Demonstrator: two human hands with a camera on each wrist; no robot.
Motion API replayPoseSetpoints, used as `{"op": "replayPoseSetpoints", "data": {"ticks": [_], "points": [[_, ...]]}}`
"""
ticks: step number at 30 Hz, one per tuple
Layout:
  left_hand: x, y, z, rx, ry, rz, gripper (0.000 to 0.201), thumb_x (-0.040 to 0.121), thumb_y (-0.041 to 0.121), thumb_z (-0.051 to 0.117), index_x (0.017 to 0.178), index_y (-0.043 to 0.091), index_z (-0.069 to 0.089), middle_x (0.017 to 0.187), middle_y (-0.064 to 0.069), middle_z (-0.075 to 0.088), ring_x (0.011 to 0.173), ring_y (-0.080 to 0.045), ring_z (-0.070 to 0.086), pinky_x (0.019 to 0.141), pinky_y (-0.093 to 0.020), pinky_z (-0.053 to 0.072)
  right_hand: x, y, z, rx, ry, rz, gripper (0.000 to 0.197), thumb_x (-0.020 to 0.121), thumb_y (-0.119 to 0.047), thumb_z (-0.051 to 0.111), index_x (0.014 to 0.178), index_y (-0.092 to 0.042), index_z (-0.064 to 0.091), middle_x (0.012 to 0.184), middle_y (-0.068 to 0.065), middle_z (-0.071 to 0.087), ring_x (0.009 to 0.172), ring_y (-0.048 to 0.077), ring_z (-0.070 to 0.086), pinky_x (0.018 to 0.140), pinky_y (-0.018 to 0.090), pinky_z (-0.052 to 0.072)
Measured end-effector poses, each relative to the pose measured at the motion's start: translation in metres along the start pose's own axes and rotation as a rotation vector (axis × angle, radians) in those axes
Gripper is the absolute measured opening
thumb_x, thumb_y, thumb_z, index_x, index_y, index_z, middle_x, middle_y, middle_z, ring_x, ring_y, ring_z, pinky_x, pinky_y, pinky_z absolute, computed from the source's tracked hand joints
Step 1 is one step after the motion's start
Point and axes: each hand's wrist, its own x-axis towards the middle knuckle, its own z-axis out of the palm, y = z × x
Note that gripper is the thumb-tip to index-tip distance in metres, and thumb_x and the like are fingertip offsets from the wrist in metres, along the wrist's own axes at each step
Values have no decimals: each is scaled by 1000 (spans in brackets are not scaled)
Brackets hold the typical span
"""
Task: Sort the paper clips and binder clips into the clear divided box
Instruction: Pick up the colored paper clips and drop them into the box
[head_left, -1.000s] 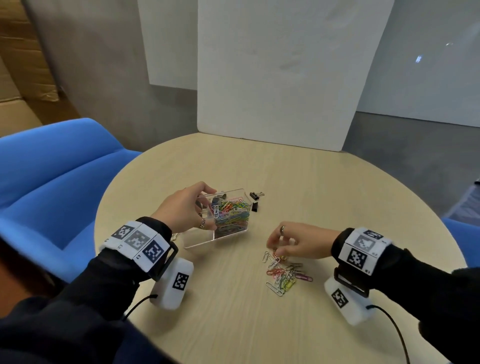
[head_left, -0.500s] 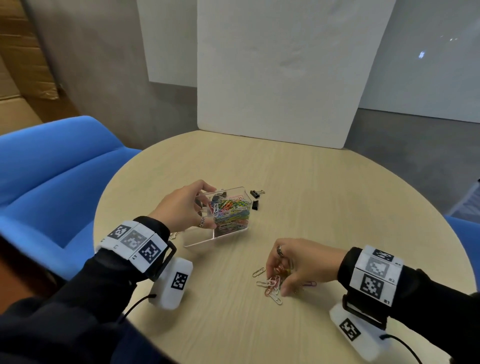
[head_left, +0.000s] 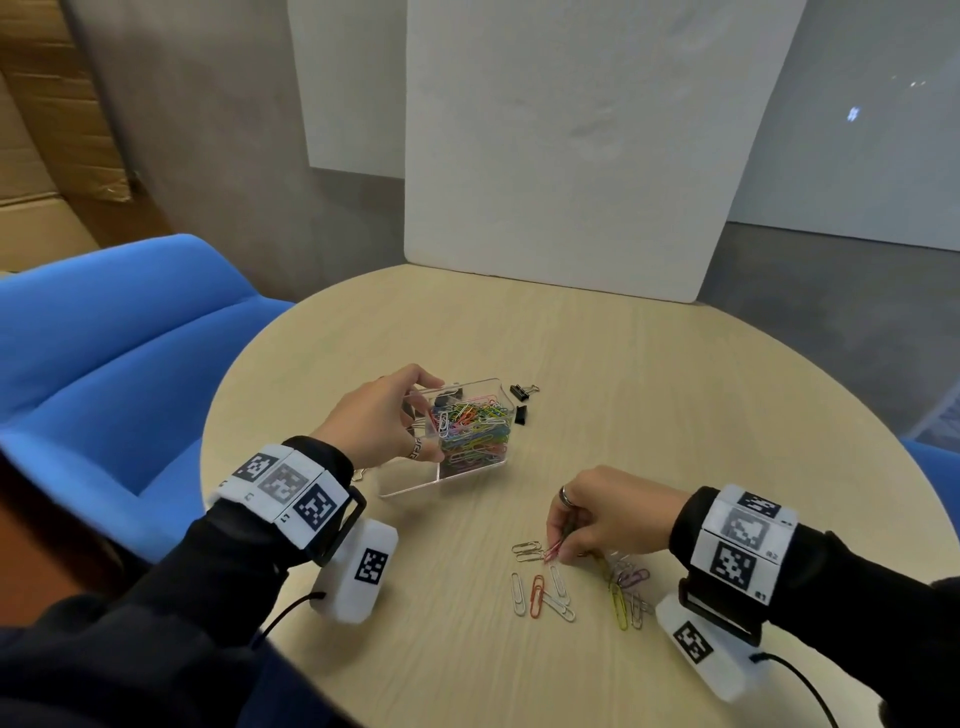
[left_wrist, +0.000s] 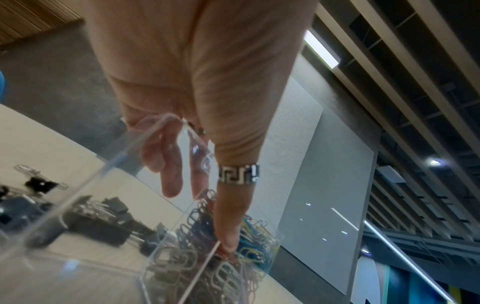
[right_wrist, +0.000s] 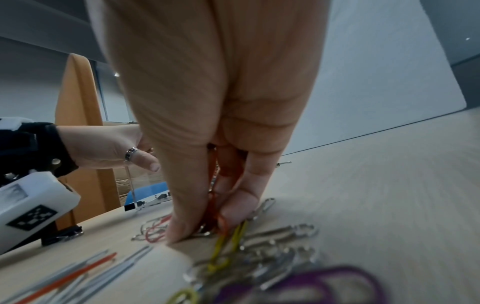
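Observation:
The clear divided box (head_left: 415, 480) stands on the round table, its right compartment full of coloured paper clips (head_left: 475, 423), its far left one holding black binder clips (left_wrist: 101, 224). My left hand (head_left: 387, 423) grips the box's near left side, thumb on the divider (left_wrist: 228, 244). My right hand (head_left: 597, 519) is down at the loose paper clips (head_left: 543, 590), thumb and fingers pinching a red paper clip (head_left: 553, 548) off the table. In the right wrist view the fingertips (right_wrist: 182, 228) pinch several clips (right_wrist: 213, 211).
Two black binder clips (head_left: 522, 400) lie just right of the box. A second heap of loose clips (head_left: 626, 584) lies under my right wrist. A blue sofa (head_left: 104, 364) is at the left, a white board (head_left: 571, 156) leans beyond the table's far edge.
My right hand has slid toward me over the loose clips, spreading them out, and now pinches a red one. My left hand has stayed on the box.

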Motion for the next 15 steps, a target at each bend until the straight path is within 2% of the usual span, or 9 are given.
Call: {"op": "replayPoseSetpoints", "data": {"ticks": [3, 5, 7, 9, 13, 15], "points": [[1, -1, 0, 0, -4, 2, 68, 68, 24, 81, 125, 27, 44, 105, 9, 57, 98, -17, 58, 73, -32, 51, 3, 1, -7, -25, 18, -1, 12, 82, -18, 69, 93, -12, 72, 57, -21, 58, 52, -15, 54, 56, 3, 39], [1, -2, 1, -4, -1, 8, 68, 68, 24, 81, 125, 28, 44, 106, 9, 57, 97, -17, 58, 66, -27, 49, 4, 0, -20, -13, 76, -5, 6, 82, -19, 70, 87, -17, 72, 61, -20, 62, 52, -9, 55, 57, 5, 40], [2, -3, 1, -5, 6, 15, 67, 67, 25, 81, 124, 28, 45, 107, 7, 58, 95, -17, 58, 64, -25, 46, 8, -4, -36, 31, 170, -35, 8, 81, -17, 70, 79, -25, 69, 68, -10, 66, 51, -3, 54, 58, 9, 43], [3, -4, 0, -2, 5, 14, 67, 67, 25, 81, 124, 28, 45, 108, 7, 59, 95, -16, 58, 67, -27, 47, 16, -13, -52, 63, 308, -84, 14, 81, -15, 70, 75, -27, 67, 68, -5, 67, 51, -1, 54, 58, 10, 44], [2, -4, 1, -11, 9, 14, 67, 67, 24, 81, 124, 29, 45, 105, 9, 57, 94, -16, 58, 61, -23, 45, 43, -39, -69, 105, 523, -171, 6, 78, -13, 72, 79, -20, 71, 66, -15, 63, 55, -12, 56, 57, 1, 39], [3, -4, 1, -11, 13, 16, 68, 66, 25, 82, 123, 29, 46, 104, 9, 57, 93, -15, 58, 60, -22, 44, 57, -49, -66, 75, 548, -187, 5, 78, -11, 73, 83, -13, 73, 73, -7, 67, 60, -9, 57, 60, -2, 38]]}}
